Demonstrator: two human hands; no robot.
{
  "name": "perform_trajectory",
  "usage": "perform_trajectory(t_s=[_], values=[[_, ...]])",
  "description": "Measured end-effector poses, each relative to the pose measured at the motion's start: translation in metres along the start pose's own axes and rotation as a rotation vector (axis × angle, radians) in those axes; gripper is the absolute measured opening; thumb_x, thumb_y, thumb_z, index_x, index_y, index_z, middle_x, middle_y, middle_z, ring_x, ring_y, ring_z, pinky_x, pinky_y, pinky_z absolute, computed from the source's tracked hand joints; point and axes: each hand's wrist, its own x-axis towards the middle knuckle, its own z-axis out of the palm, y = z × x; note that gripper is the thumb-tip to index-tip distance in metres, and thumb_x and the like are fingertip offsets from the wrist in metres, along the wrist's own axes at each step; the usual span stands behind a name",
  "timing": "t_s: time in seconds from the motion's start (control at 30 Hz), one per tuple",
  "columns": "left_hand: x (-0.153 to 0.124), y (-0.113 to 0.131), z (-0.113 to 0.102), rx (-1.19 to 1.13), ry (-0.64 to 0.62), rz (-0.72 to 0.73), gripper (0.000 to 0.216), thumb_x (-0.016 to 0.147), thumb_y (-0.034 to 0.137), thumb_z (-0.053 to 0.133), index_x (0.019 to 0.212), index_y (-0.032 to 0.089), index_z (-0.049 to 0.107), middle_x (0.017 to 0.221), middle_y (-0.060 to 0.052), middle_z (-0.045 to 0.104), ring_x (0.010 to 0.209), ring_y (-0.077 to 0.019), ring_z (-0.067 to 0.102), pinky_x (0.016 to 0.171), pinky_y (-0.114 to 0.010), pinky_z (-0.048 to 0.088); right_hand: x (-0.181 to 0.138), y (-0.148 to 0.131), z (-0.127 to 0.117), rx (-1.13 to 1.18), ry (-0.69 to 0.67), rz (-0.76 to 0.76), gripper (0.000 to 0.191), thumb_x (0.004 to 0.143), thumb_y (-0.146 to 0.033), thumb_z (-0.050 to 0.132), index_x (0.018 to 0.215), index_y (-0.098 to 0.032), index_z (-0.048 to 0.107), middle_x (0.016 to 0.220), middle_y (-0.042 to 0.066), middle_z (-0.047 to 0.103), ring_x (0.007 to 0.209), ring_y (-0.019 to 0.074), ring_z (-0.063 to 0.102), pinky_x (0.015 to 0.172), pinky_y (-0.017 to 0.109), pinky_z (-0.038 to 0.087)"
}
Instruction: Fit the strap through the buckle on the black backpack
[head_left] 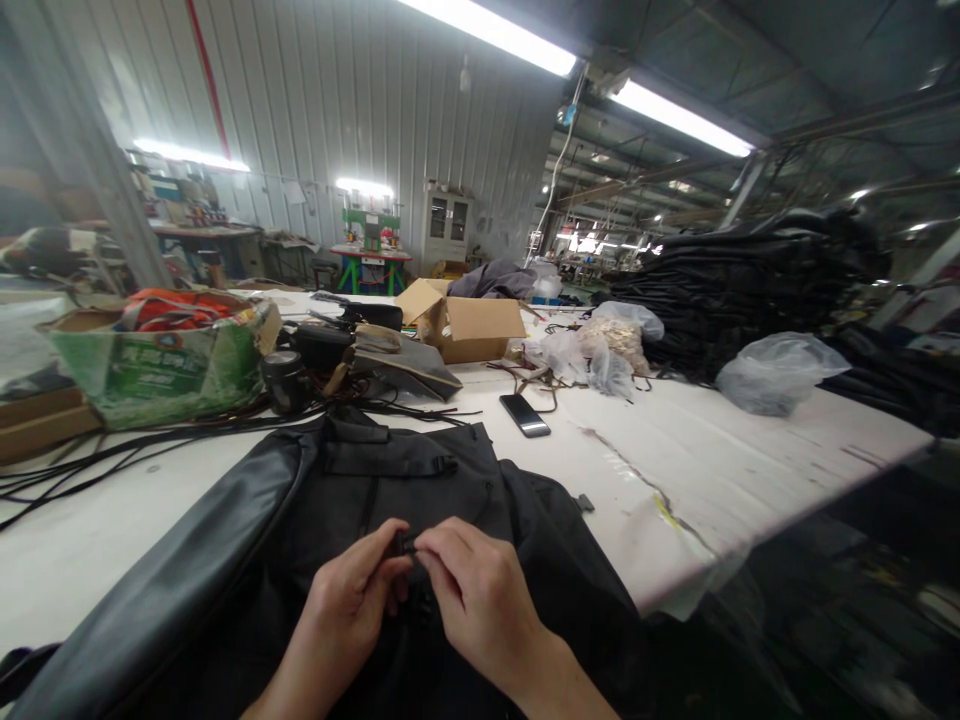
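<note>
My left hand [352, 600] and right hand [472, 590] pinching shut on a small black buckle [405, 543], its long axis left-right, over my dark bag [420, 470] on the worktop [712, 450]

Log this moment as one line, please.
left hand: pinching small black buckle | right hand: pinching same buckle | under hands: black bag on white table | nearby: phone

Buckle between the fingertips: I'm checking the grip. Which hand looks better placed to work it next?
Right, probably. The right hand lies over the buckle with fingertips on it; the left hand only pinches it from the side, over the bag.
</note>
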Motion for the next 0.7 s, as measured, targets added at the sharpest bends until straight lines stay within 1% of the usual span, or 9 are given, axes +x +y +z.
perform_trajectory(t_s=[0.13,0.23,0.4,0.47,0.6,0.7], values=[[-0.0025,-0.0021,0.0003,0.029,0.007,0.029,0.031,0.112,0.023,0.062,0.141,0.030,0.067,0.083,0.006,0.076,0.059,-0.0070,0.070,0.063,-0.010,0.058,0.0029,-0.0033,-0.0031,0.001,0.002,-0.005,0.016,0.110,-0.014,0.053,0.109,-0.022,0.067,0.096,0.003,0.070,0.083,0.0173,0.069,0.074,0.030,0.049],[-0.0028,-0.0031,0.0010,0.037,0.006,0.035,0.030,0.112,0.023,0.062,0.141,0.028,0.066,0.088,0.004,0.078,0.059,-0.0071,0.071,0.064,-0.010,0.059,0.0036,-0.0057,-0.0043,-0.001,0.009,-0.004,0.015,0.111,-0.015,0.053,0.109,-0.021,0.067,0.095,0.003,0.070,0.082,0.0172,0.069,0.075,0.031,0.049],[-0.0005,0.0017,0.0009,0.051,0.008,0.065,0.030,0.112,0.020,0.061,0.141,0.025,0.066,0.085,0.003,0.077,0.060,-0.0078,0.071,0.065,-0.010,0.059,0.0024,-0.0067,-0.0031,-0.020,-0.005,0.008,0.016,0.112,-0.017,0.051,0.107,-0.022,0.065,0.094,0.002,0.068,0.081,0.0173,0.068,0.073,0.031,0.046],[-0.0002,0.0030,0.0008,0.046,0.012,0.074,0.031,0.111,0.019,0.060,0.141,0.025,0.066,0.087,0.002,0.078,0.059,-0.0074,0.070,0.065,-0.010,0.059,0.0019,-0.0070,-0.0034,-0.039,-0.014,0.011,0.016,0.112,-0.017,0.051,0.106,-0.022,0.065,0.093,0.002,0.068,0.081,0.0174,0.068,0.073,0.032,0.046],[-0.0021,0.0002,0.0015,0.051,0.014,0.054,0.030,0.111,0.020,0.061,0.140,0.023,0.067,0.094,-0.001,0.080,0.061,-0.0082,0.071,0.067,-0.012,0.061,0.0023,-0.0069,-0.0046,-0.090,-0.052,-0.009,0.017,0.113,-0.018,0.049,0.105,-0.022,0.064,0.092,0.003,0.067,0.081,0.0185,0.067,0.073,0.033,0.045],[-0.0046,-0.0037,0.0023,0.044,0.003,0.038,0.031,0.111,0.021,0.062,0.141,0.022,0.068,0.092,-0.002,0.080,0.062,-0.0094,0.072,0.068,-0.013,0.062,0.0032,-0.0046,-0.0039,-0.096,-0.062,-0.020,0.018,0.114,-0.019,0.049,0.104,-0.022,0.064,0.090,0.003,0.066,0.080,0.0183,0.066,0.072,0.032,0.045]])
